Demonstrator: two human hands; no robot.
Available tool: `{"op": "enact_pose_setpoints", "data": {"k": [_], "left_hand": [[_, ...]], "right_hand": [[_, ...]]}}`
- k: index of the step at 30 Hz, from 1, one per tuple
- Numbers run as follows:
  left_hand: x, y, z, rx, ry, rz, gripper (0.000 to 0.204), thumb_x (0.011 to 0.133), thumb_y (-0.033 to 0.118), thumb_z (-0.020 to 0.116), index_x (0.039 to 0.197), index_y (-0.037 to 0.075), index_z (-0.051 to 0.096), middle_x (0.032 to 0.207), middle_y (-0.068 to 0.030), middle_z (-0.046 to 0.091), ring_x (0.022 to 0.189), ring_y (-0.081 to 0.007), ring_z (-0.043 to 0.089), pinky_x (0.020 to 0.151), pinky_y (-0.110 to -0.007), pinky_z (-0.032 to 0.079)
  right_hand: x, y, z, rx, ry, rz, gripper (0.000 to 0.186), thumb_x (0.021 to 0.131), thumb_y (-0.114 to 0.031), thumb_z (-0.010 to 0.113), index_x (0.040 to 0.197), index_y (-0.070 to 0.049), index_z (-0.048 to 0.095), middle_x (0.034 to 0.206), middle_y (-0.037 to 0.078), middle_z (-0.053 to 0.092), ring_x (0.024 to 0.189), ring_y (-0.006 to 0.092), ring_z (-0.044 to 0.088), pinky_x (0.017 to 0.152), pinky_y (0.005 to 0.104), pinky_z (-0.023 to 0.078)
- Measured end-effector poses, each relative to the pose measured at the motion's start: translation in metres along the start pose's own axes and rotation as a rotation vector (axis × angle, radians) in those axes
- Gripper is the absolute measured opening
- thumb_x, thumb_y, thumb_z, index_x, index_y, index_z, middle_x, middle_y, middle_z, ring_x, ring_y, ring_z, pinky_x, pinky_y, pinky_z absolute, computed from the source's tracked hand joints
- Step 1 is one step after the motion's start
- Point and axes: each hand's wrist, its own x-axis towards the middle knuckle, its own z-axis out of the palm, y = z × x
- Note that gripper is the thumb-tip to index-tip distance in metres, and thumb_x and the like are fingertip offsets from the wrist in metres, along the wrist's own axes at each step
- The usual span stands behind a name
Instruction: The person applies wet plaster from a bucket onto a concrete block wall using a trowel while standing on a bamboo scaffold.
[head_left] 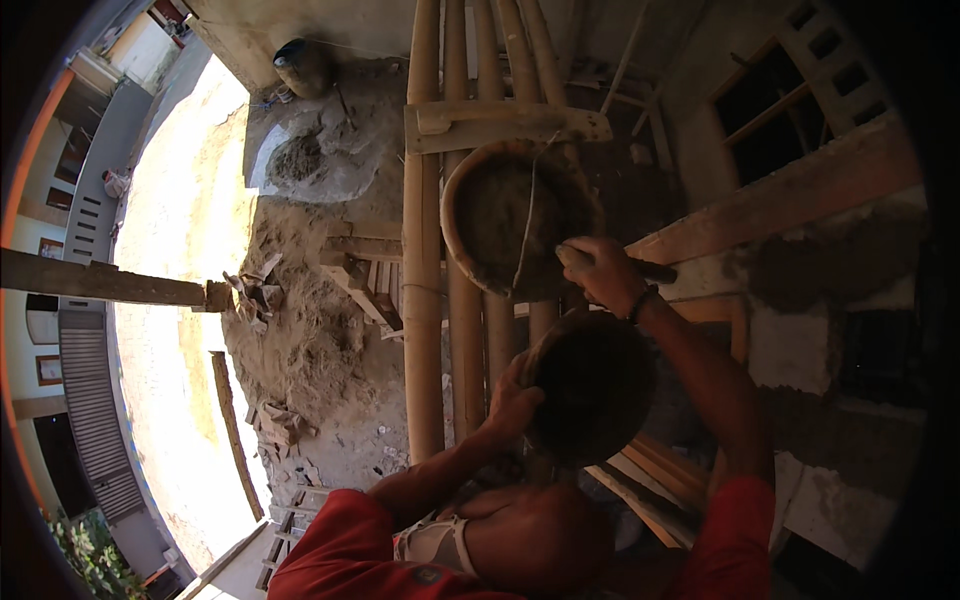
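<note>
My left hand [514,402] is closed on the rim of a dark round bowl [592,390], tilted so that its shadowed inside shows. In my right hand [606,278] is a trowel [574,257]; its pale handle end pokes out on the left and a dark part on the right. This hand is at the right edge of a round bucket [455,235] of grey mortar [505,215]. A thin wire handle [530,210] crosses the bucket's mouth. The bucket rests on bamboo poles, just beyond the bowl. Shadow hides what the bowl contains.
Long bamboo poles [424,330] run away from me under a wooden crosspiece [510,125]. Below left lie a sand heap [320,340], a wet mortar pile [297,158] and a wooden stand [365,275]. At right is a block wall [800,345] with patches of mortar.
</note>
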Motion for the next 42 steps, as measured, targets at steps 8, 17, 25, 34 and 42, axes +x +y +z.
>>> {"op": "enact_pose_setpoints", "data": {"k": [8,17,25,34,42], "left_hand": [[0.008,-0.006,0.001,-0.138,-0.022,-0.037,0.070,0.066,0.001,0.057,0.135,0.000,0.050,0.118,-0.0143,0.064,0.112,-0.0252,0.059,0.099,-0.034,0.045],[0.012,-0.006,0.002,-0.273,-0.083,-0.062,0.078,0.063,-0.005,0.052,0.141,0.002,0.045,0.125,-0.0152,0.061,0.116,-0.0261,0.059,0.101,-0.034,0.046],[0.013,-0.007,0.002,-0.343,-0.077,-0.093,0.082,0.063,-0.003,0.049,0.144,0.000,0.040,0.129,-0.0167,0.058,0.114,-0.0278,0.060,0.096,-0.035,0.051],[0.015,-0.011,0.001,-0.486,-0.103,-0.099,0.082,0.061,-0.008,0.050,0.142,0.000,0.041,0.128,-0.0174,0.058,0.116,-0.0301,0.059,0.100,-0.038,0.050],[0.014,-0.019,0.003,-0.269,-0.074,-0.101,0.076,0.063,-0.009,0.051,0.139,0.001,0.045,0.125,-0.0159,0.059,0.114,-0.0287,0.059,0.100,-0.037,0.049]], "right_hand": [[-0.018,-0.011,-0.013,0.035,0.011,0.041,0.037,0.086,-0.015,0.069,0.120,-0.001,0.064,0.086,0.008,0.069,0.065,0.0122,0.061,0.057,0.0294,0.049],[-0.063,-0.033,-0.034,0.085,0.076,0.096,0.038,0.088,-0.011,0.067,0.124,-0.002,0.063,0.084,0.005,0.066,0.057,0.0073,0.056,0.051,0.0237,0.047],[-0.155,-0.026,-0.059,0.122,0.131,0.125,0.051,0.083,-0.005,0.059,0.134,0.002,0.055,0.083,0.004,0.061,0.061,0.0060,0.052,0.056,0.0235,0.046],[-0.263,0.028,-0.023,-0.294,0.199,-0.063,0.049,0.080,-0.005,0.061,0.130,-0.004,0.060,0.102,0.015,0.066,0.085,0.0252,0.066,0.076,0.0361,0.053],[-0.263,0.045,0.022,-0.755,0.147,-0.121,0.046,0.082,-0.002,0.061,0.127,-0.012,0.060,0.093,0.013,0.056,0.088,0.0298,0.061,0.073,0.0412,0.051]]}}
